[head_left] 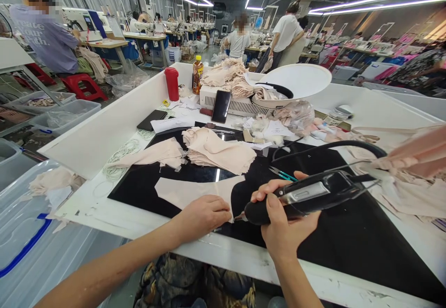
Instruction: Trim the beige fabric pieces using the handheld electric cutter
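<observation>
A flat beige fabric piece (pixel 195 193) lies on the black board (pixel 348 238). My left hand (pixel 205 215) rests on its right end, fingers bent together and closed at the edge of the cloth. In my right hand (pixel 284 215) is a black corded hand tool (pixel 313 196) with a metal plate on its side. Its narrow tip points left, close to the corner of the fabric by my left fingertips; whether it touches cannot be seen. Behind lie a stack of beige fabric pieces (pixel 216 150) and a loose beige piece (pixel 153 154). Teal-handled tweezers or snips (pixel 283 173) lie behind my right hand.
A white-walled table (pixel 114 229) holds a phone (pixel 221 106), a red cup (pixel 172 84), a drink bottle (pixel 197 75) and coiled thin cord (pixel 121 159). Pink fabric (pixel 414 154) hangs at the right. Plastic bins (pixel 52 252) stand left. Several people work at sewing machines beyond.
</observation>
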Demonstrator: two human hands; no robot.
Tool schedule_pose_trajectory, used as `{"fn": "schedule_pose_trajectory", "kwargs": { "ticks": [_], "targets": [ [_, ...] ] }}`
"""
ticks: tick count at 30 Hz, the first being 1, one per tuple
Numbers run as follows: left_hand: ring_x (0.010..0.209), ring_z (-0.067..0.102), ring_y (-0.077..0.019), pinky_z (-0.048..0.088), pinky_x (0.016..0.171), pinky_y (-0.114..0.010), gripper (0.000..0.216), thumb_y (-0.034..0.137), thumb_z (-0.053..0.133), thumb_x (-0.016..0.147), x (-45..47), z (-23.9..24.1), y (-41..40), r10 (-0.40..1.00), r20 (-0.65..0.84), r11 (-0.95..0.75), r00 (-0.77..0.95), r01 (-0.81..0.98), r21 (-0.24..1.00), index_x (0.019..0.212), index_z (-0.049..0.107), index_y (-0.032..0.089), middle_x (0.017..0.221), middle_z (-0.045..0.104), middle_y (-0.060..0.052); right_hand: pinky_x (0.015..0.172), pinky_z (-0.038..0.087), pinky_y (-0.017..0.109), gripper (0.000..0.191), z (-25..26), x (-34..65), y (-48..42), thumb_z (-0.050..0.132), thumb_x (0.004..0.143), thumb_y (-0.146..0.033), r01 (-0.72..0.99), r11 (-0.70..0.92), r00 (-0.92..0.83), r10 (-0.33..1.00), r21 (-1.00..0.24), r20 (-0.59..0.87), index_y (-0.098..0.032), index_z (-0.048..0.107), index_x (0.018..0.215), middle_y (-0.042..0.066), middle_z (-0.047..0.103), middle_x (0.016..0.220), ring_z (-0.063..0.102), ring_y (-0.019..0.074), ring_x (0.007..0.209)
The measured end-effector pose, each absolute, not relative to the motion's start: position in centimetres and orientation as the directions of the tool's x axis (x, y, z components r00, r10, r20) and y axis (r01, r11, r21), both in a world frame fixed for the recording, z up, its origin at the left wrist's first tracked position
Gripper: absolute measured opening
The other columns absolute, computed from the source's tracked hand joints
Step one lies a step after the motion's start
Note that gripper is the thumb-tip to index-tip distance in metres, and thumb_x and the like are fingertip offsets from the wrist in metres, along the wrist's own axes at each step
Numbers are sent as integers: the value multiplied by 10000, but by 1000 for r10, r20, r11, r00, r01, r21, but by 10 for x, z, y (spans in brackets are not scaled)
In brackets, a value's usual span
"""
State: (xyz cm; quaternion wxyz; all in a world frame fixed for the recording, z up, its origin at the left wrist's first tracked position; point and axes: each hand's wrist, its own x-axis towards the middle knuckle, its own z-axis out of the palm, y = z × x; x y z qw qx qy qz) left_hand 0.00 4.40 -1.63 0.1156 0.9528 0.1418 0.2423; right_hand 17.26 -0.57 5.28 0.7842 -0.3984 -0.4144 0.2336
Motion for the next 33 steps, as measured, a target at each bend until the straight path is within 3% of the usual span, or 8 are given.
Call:
{"fn": "schedule_pose_trajectory", "kwargs": {
  "ticks": [18, 27, 33],
  "targets": [
    [1017, 681, -198, 542, 1014, -338, 172, 146, 526, 1074, -1, -14, 44, 309, 419, -938, 854, 201, 282, 1060, 698, 156, 1069, 738, -83, 602, 592, 304, 522, 54, 166, -6, 768, 871, -136, -67, 551, 556, 713, -832, 427, -310, 534, 1304, -49, 664, 851, 648, 123, 629],
    [1054, 685, -214, 544, 1037, -360, 190, 189, 509, 1096, -14, -7, 34, 332, 430, -923, 840, 194, 333, 1170, 674, 132, 1118, 743, -90, 611, 597, 317, 518, 58, 172, -14, 796, 839, -146, -72, 537, 549, 725, -841, 416, -293, 543, 1267, -49, 668, 830, 650, 128, 625],
    [1001, 688, -211, 564, 980, -353, 192, 224, 500, 1102, -34, 8, 16, 331, 345, -898, 878, 181, 401, 1178, 662, 157, 1060, 732, -77, 591, 578, 314, 528, 71, 196, -2, 809, 819, -158, -19, 589, 630, 635, -808, 448, -298, 560, 1263, -60, 681, 798, 638, 127, 599]
  ]
}}
